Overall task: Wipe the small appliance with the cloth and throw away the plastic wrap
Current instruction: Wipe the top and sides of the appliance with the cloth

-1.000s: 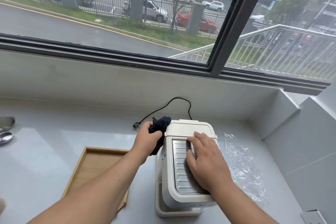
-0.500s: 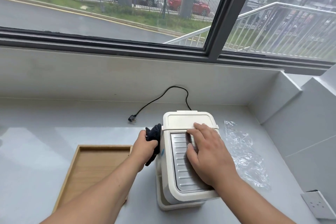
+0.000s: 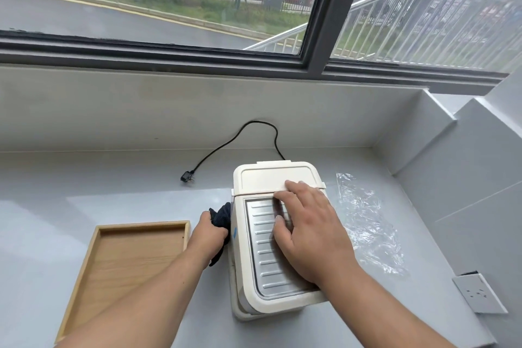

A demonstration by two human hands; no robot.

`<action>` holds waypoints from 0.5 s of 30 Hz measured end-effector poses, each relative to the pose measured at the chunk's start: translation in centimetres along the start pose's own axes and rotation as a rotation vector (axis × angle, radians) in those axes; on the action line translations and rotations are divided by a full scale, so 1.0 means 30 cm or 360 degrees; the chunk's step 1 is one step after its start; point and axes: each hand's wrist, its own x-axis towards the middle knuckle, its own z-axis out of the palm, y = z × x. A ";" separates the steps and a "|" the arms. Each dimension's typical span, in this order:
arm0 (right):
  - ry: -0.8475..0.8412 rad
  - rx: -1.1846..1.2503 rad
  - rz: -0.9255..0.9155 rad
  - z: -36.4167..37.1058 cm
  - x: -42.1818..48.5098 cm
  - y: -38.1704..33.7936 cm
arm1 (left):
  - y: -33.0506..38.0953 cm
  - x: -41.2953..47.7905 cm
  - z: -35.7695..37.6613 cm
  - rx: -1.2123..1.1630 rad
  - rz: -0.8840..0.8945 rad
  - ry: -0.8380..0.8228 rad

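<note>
A cream-white small appliance with a ribbed metal plate on top stands on the grey counter. My right hand lies flat on that plate, fingers spread toward the back lid. Against the appliance's left side, my left hand grips a dark blue cloth, which is partly hidden by the hand. A crumpled sheet of clear plastic wrap lies on the counter just right of the appliance, touched by neither hand.
An empty wooden tray sits left of my left arm. The appliance's black cord and plug trail back-left toward the wall. A wall socket is at the right. The counter ends in a corner wall on the right.
My left hand with the cloth has slid down the appliance's left side, from near the top rear corner to lower down. My right hand stays on the plate. The camera tilted down.
</note>
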 end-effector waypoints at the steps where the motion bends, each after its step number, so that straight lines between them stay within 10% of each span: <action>1: 0.0007 0.0005 0.0000 0.001 0.000 0.002 | -0.008 0.003 0.003 0.0033 -0.0008 -0.0008; 15: 0.0006 -0.0010 -0.0022 0.000 0.001 0.008 | -0.169 -0.167 0.042 0.0286 -0.0063 -0.0111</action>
